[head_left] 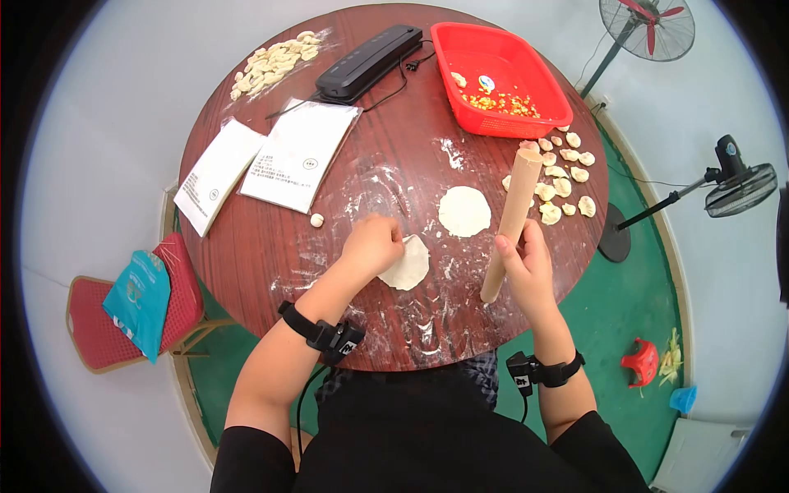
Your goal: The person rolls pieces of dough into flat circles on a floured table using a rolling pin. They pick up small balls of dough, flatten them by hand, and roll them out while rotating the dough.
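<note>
My left hand [371,244] is closed at the upper left edge of a flat round dough wrapper [408,264], its fingers pinching the rim. In my right hand [530,267] is a wooden rolling pin [519,194], gripped near its lower part and tilted up off to the right of that wrapper. A second rolled dough wrapper [464,211] lies flat between the hands, farther up the table. A small ball of dough [316,220] sits left of my left hand. White flour is smeared over the wood around both wrappers.
The round table [246,287] holds two white packets [288,160], a black vacuum sealer [370,64] with its cord, and a red basket [501,123] with bits of filling. Folded dumplings [561,187] lie at right, more dough pieces [275,64] at far left. Fans stand right.
</note>
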